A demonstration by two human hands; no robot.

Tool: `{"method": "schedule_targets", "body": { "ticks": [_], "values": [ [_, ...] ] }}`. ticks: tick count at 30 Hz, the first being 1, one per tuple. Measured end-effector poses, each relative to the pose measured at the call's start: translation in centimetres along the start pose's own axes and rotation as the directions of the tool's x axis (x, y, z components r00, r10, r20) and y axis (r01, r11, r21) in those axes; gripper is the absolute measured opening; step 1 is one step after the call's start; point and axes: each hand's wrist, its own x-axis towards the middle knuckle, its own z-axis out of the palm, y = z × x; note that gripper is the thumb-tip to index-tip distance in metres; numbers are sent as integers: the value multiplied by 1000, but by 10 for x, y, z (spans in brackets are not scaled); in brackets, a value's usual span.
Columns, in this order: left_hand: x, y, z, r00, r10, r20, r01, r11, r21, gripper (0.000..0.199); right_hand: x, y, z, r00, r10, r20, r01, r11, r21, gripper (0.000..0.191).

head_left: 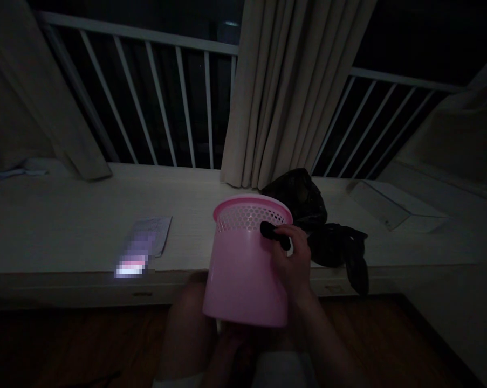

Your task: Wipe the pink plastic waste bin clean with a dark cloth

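Observation:
A pink plastic wastebasket (245, 275) with a band of honeycomb holes below its rim is held above my lap, rim end toward the window. My right hand (294, 258) is at the basket's right side, its thumb and fingers closed on a small, dark, soft-looking black piece (275, 235). That piece lies against the basket wall just under the perforated band; its exact kind is too dark to tell. My left hand (232, 340) reaches beneath the basket's lower end in deep shadow. Its fingers are hidden there.
A wide white ledge (77, 226) runs below the railing (166, 102) and curtain (283, 91). Black plastic bags (336, 245) lie right of the basket, one hanging over the ledge edge. A white box (397, 205) stands far right; papers and a blurred bright item (136, 253) lie left.

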Motion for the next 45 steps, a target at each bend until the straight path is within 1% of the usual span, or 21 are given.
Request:
{"method": "schedule_targets", "body": {
  "ticks": [1, 3, 5, 6, 7, 10, 13, 16, 17, 19, 21, 23, 25, 26, 29, 31, 34, 36, 39, 45],
  "values": [
    [0, -1, 0, 1000, -6, 6, 6, 1000, 23, 45, 1, -2, 1, 997, -66, 30, 67, 997, -36, 17],
    [1, -3, 0, 999, -44, 6, 43, 998, 42, 46, 1, -4, 2, 979, -136, 151, 148, 986, -71, 21],
    [2, -6, 1, 997, -81, -11, 82, 996, 31, 48, -1, -3, 0, 947, -163, 278, 192, 978, -81, 26],
    [2, -7, 2, 996, -89, -20, 90, 996, 29, 49, -3, -2, -2, 937, -164, 307, 198, 977, -83, 30],
    [2, -8, 2, 996, -91, -26, 92, 995, 36, 50, -4, -2, -4, 936, -165, 312, 200, 976, -86, 33],
    [3, -11, 4, 998, -66, 0, 65, 995, 81, 51, -6, 0, -12, 952, -179, 248, 209, 973, -99, 36],
    [3, -12, 4, 998, -65, -11, 66, 995, 76, 56, -5, -4, -17, 964, -214, 159, 236, 962, -135, 24],
    [2, -12, 6, 996, -87, -26, 88, 995, 46, 60, 3, -16, -19, 974, -203, 101, 213, 972, -100, 7],
    [1, -11, 6, 996, -87, -23, 88, 995, 44, 61, 8, -21, -19, 977, -191, 98, 199, 977, -76, 5],
    [0, -10, 8, 996, -86, -26, 87, 995, 39, 61, 22, -30, -19, 981, -166, 100, 171, 984, -41, 13],
    [-1, -9, 10, 995, -91, -28, 92, 995, 41, 62, 37, -35, -16, 982, -130, 134, 136, 990, -36, 20],
    [-1, -9, 10, 996, -91, -22, 92, 995, 46, 62, 50, -35, -10, 968, -99, 229, 119, 990, -77, 22],
    [0, -12, 7, 997, -76, -12, 76, 995, 60, 60, 57, -29, 1, 935, -66, 349, 142, 970, -196, 20],
    [1, -14, 5, 997, -72, -5, 72, 995, 65, 59, 58, -25, 7, 913, -46, 405, 169, 947, -274, 19],
    [7, -24, -4, 996, -82, 22, 80, 994, 80, 55, 52, -14, 21, 868, 18, 497, 233, 868, -438, 17],
    [10, -33, -9, 996, -87, 24, 85, 993, 87, 51, 46, -11, 26, 847, 31, 531, 266, 840, -473, 19],
    [15, -46, -13, 994, -106, -4, 106, 990, 94, 49, 41, -14, 25, 818, 25, 575, 316, 815, -485, 20],
    [16, -51, -14, 994, -108, -5, 108, 989, 101, 49, 38, -18, 22, 803, 21, 595, 329, 817, -473, 20],
    [17, -54, -15, 995, -100, 9, 99, 988, 118, 46, 28, -25, 17, 797, 22, 604, 326, 826, -460, 20],
    [19, -56, -19, 996, -86, 11, 83, 982, 172, 44, -12, -38, 7, 780, -18, 625, 340, 851, -400, 21]
  ]
}}
